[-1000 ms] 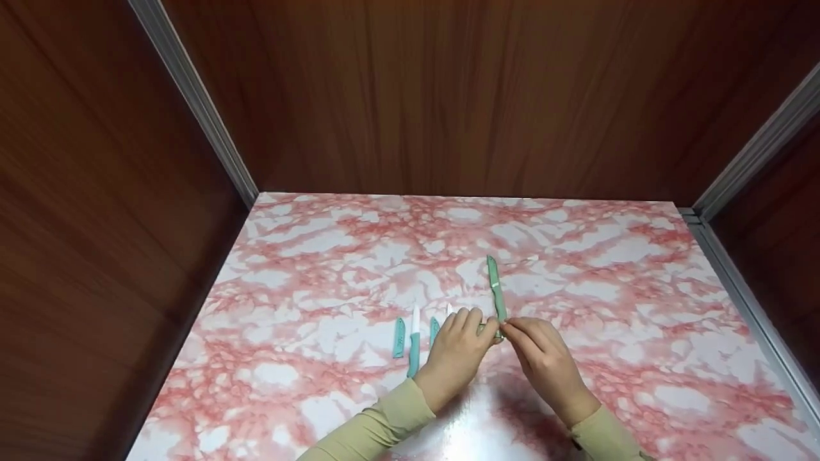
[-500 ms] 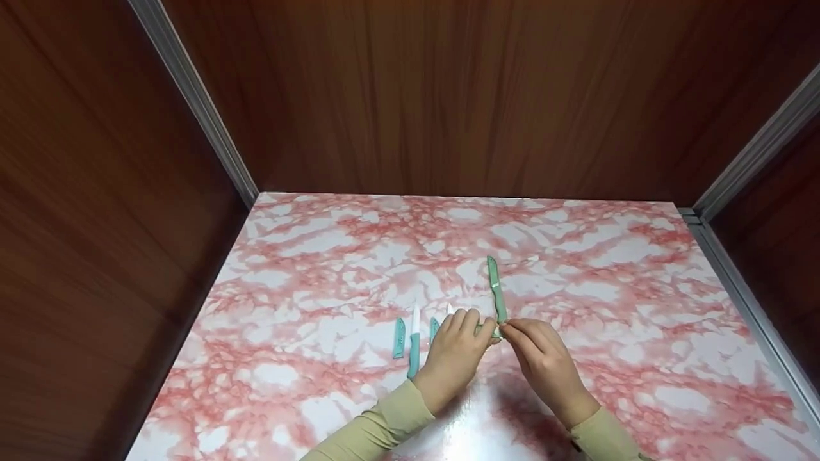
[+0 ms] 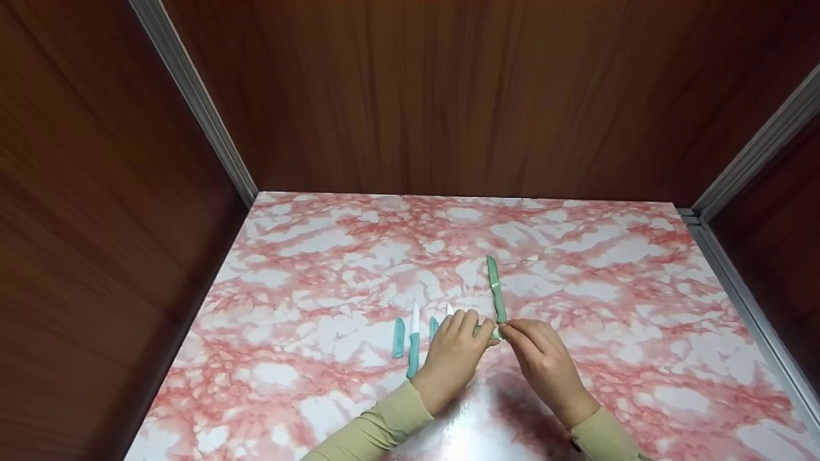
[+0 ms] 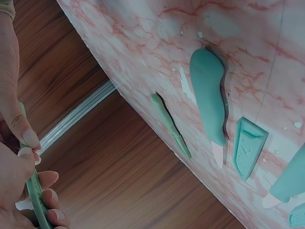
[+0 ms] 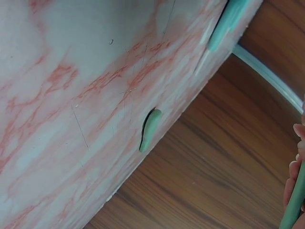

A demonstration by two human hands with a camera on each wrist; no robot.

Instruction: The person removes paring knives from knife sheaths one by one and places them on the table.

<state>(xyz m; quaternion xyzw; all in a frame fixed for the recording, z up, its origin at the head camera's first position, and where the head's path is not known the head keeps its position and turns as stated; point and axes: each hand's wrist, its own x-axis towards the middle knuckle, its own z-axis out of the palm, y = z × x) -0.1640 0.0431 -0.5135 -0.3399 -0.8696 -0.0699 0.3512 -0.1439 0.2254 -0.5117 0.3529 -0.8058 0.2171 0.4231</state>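
Near the middle of the table, my left hand [image 3: 453, 346] and my right hand [image 3: 548, 362] meet at the fingertips. The left one grips a slim green knife sheath [image 4: 36, 195] with raised marks on it. The right thumb and fingers pinch a smooth green knife handle [image 5: 294, 198] beside it. Fingers hide the join between the two, and no blade shows clearly there. Just beyond the fingertips a green sheathed knife [image 3: 496, 294] lies on the table, pointing away.
Left of the hands lie a teal knife [image 3: 414, 349] with a bare white blade and a teal sheath [image 3: 399, 337]. Another teal knife [image 4: 209, 95] and teal sheath [image 4: 249, 149] are partly behind the left hand in the head view. Brown panels [image 3: 423, 96] wall the marbled table [image 3: 307, 282].
Both hands stay almost in place. The small green piece between the fingertips has turned slightly and shows a lighter face. The things on the table have not moved.
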